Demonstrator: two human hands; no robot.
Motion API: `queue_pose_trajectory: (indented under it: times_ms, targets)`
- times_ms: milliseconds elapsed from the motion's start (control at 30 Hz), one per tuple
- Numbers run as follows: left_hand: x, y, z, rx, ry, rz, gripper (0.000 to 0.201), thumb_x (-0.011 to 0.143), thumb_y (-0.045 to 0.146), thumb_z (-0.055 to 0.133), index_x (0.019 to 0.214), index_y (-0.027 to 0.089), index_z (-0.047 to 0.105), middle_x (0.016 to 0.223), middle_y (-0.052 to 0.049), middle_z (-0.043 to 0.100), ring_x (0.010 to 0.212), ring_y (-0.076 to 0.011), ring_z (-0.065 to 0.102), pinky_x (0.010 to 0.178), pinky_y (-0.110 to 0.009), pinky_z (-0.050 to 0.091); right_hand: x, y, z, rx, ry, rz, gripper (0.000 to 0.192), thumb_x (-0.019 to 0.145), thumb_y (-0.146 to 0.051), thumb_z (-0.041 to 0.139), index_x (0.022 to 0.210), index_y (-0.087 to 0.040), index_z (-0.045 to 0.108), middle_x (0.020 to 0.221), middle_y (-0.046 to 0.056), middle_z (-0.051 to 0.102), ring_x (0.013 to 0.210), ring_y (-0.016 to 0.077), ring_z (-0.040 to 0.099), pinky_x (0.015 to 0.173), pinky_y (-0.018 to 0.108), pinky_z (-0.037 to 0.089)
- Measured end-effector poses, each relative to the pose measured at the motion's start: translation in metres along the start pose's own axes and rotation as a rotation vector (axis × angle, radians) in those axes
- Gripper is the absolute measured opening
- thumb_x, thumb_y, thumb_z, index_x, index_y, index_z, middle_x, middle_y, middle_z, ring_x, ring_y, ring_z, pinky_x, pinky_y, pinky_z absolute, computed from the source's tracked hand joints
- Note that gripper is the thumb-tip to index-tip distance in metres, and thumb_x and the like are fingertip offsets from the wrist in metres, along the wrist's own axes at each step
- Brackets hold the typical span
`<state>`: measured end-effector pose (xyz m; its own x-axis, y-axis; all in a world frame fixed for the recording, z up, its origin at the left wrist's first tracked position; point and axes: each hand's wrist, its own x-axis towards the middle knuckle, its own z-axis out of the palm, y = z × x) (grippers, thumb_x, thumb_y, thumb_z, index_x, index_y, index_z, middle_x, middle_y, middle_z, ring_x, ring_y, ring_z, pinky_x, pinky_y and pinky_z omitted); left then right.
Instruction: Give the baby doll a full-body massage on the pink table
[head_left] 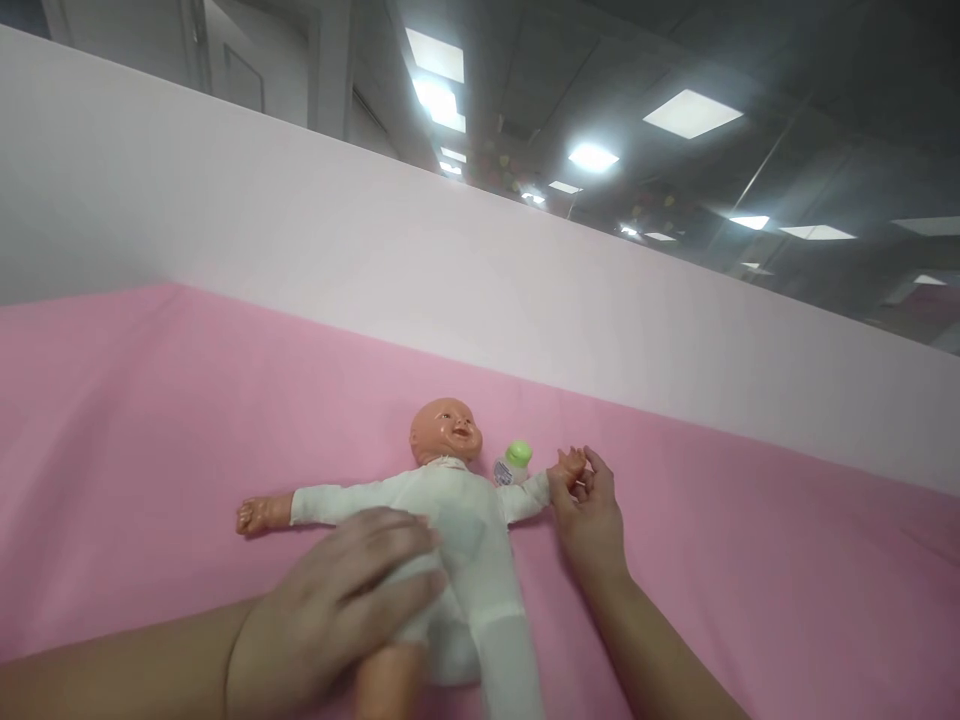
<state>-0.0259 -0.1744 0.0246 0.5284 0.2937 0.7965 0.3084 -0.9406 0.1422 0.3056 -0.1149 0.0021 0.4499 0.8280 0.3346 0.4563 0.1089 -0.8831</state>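
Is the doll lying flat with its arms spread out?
Yes. The doll lies face up on the pink sheet, both arms stretched sideways.

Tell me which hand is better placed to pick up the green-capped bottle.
Right. The right hand holds the doll by its hand, right beside the bottle. The left hand lies across the doll's lower body, farther away.

Doll [465, 530] flat on its back on the sheet [150, 420], head toward the wall [300, 230] behind, arms out to both sides. Little bottle [514, 463] just beside the head, on the right, above the doll's arm. Left hand [337, 600] on the doll's tummy and hip. Right hand [589, 510] at the doll's hand, far right.
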Motion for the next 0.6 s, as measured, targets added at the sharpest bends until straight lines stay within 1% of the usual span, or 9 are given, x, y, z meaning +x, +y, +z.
queue_pose_trajectory:
  times_ms: [67,133,167,233,300,333,400,467,600]
  targets:
    - [-0.002,-0.013,0.006,0.033,-0.048,-0.04,0.034,0.099,0.018,0.055,0.132,0.025,0.059,0.132,-0.009,0.066,0.124,-0.027,0.06,0.108,-0.046,0.05,-0.013,-0.011,0.004,0.115,-0.067,-0.078,0.076,0.086,-0.047,0.072,0.151,-0.025,0.041,0.143,0.013,0.062,0.119,0.0268,0.068,0.094,0.038,0.06]
    - [-0.003,-0.023,0.012,0.03,-0.113,-0.115,0.042,0.089,0.025,0.069,0.131,0.022,0.06,0.133,-0.011,0.066,0.12,-0.0304,0.062,0.107,-0.049,0.051,-0.027,-0.02,0.01,0.111,-0.171,-0.164,0.065,0.089,-0.043,0.07,0.148,-0.028,0.048,0.137,0.01,0.067,0.114,0.0257,0.07,0.092,0.039,0.061]
    - [-0.003,-0.026,0.015,0.017,-0.143,-0.156,0.049,0.084,0.028,0.073,0.131,0.022,0.06,0.134,-0.012,0.065,0.12,-0.0314,0.062,0.106,-0.049,0.052,-0.033,-0.024,0.013,0.054,-0.221,-0.229,0.056,0.09,-0.04,0.069,0.143,-0.029,0.054,0.132,0.008,0.07,0.11,0.0254,0.072,0.092,0.041,0.061]
    - [-0.002,-0.029,0.019,-0.017,-0.186,-0.22,0.056,0.079,0.026,0.075,0.132,0.021,0.059,0.137,-0.013,0.063,0.121,-0.032,0.062,0.105,-0.047,0.053,-0.043,-0.028,0.02,-0.096,-0.319,-0.427,0.042,0.092,-0.033,0.066,0.134,-0.03,0.064,0.126,0.006,0.073,0.111,0.0263,0.071,0.099,0.046,0.058]
    - [-0.001,-0.03,0.021,-0.049,-0.202,-0.248,0.055,0.078,0.021,0.072,0.131,0.021,0.059,0.136,-0.012,0.063,0.122,-0.0314,0.062,0.105,-0.046,0.054,-0.049,-0.028,0.026,-0.225,-0.391,-0.634,0.039,0.094,-0.027,0.061,0.133,-0.031,0.066,0.131,0.006,0.071,0.123,0.0282,0.064,0.11,0.053,0.05]
    - [-0.001,-0.03,0.022,-0.065,-0.202,-0.252,0.053,0.078,0.019,0.07,0.13,0.021,0.06,0.134,-0.012,0.063,0.121,-0.0308,0.063,0.104,-0.046,0.054,-0.05,-0.027,0.027,-0.266,-0.419,-0.701,0.041,0.095,-0.025,0.058,0.136,-0.031,0.065,0.136,0.005,0.068,0.13,0.0288,0.059,0.113,0.055,0.047]
    - [-0.001,-0.029,0.022,-0.094,-0.199,-0.259,0.05,0.08,0.016,0.065,0.129,0.022,0.059,0.132,-0.012,0.063,0.118,-0.0293,0.064,0.101,-0.045,0.055,-0.05,-0.025,0.029,-0.32,-0.458,-0.74,0.045,0.098,-0.024,0.054,0.141,-0.032,0.06,0.144,0.005,0.062,0.138,0.029,0.052,0.115,0.058,0.044]
    - [-0.003,-0.029,0.022,-0.131,-0.193,-0.247,0.049,0.083,0.017,0.061,0.132,0.022,0.056,0.131,-0.012,0.062,0.119,-0.0285,0.063,0.101,-0.045,0.055,-0.049,-0.023,0.028,-0.349,-0.488,-0.721,0.047,0.099,-0.024,0.052,0.144,-0.033,0.057,0.148,0.004,0.059,0.141,0.0287,0.049,0.116,0.059,0.043]
    - [-0.008,-0.029,0.022,-0.168,-0.173,-0.161,0.052,0.092,0.033,0.058,0.141,0.022,0.045,0.139,-0.017,0.055,0.129,-0.0312,0.057,0.105,-0.048,0.052,-0.048,-0.022,0.026,-0.326,-0.515,-0.663,0.047,0.098,-0.024,0.053,0.143,-0.034,0.058,0.149,0.004,0.058,0.14,0.0274,0.051,0.117,0.057,0.042]
